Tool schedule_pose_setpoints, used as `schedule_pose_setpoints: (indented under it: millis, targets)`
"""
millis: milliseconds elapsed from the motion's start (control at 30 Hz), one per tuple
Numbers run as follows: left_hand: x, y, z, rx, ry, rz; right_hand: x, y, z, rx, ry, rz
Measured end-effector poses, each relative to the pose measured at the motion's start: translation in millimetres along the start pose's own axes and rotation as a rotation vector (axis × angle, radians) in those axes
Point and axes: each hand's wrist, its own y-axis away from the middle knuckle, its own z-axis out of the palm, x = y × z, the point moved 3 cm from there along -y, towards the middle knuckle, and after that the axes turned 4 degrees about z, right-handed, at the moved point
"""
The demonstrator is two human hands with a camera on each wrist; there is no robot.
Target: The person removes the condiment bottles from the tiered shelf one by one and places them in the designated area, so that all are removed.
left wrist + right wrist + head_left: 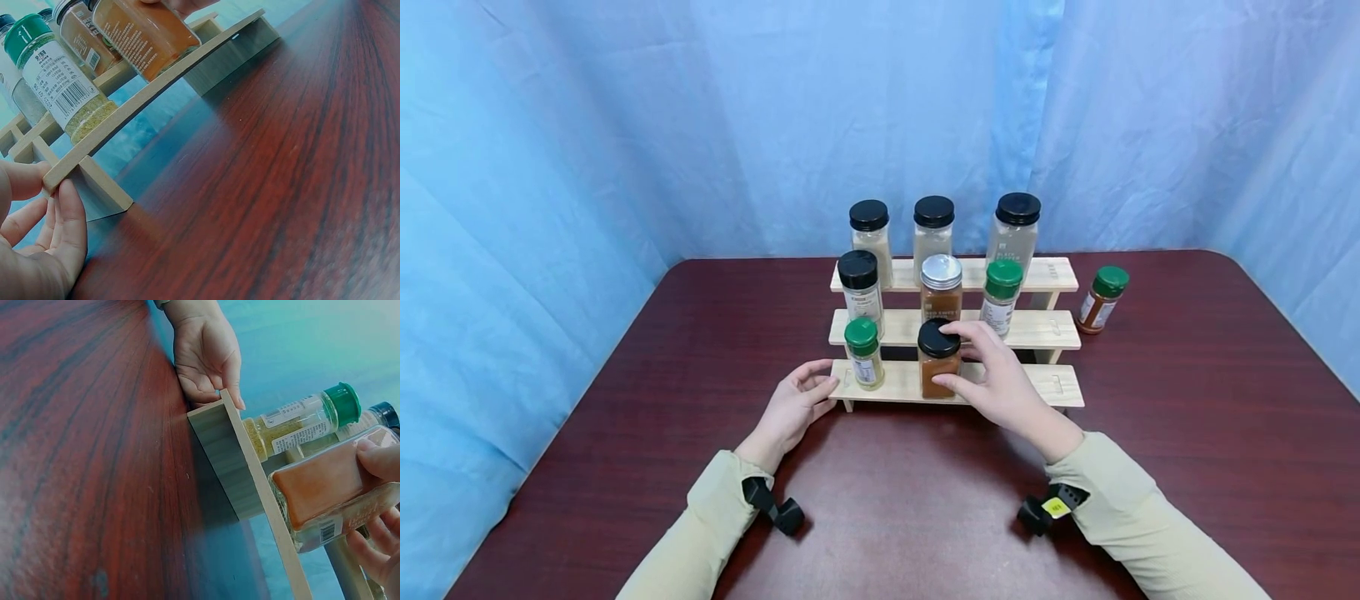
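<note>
My right hand (1000, 382) grips a square glass spice jar (938, 367) with a black lid and orange-brown powder, thumb on its front and fingers at its far side. The jar's base is at the bottom step of a three-step wooden spice rack (895, 383). My left hand (797, 404) pinches the left end of that bottom step between thumb and fingers, as the left wrist view shows close up. Just beside it on the same step stands a green-capped spice bottle (65, 94) with a white label and yellowish contents.
On the middle step are a black-capped bottle (860, 287), a silver-lidded jar (942, 287) and a green-capped bottle (1002, 296). Three black-lidded jars stand on the top step, one at the right (1017, 229). Another green-capped bottle (1101, 300) stands on the table right of the rack.
</note>
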Motion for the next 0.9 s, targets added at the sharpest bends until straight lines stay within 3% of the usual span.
schedule_pose_setpoints:
  millis: [900]
  targets:
    - [-0.2,-1.0,-1.4,0.017,-0.016,0.001,2.1,4.1,3.0,-0.021,-0.089,0.027]
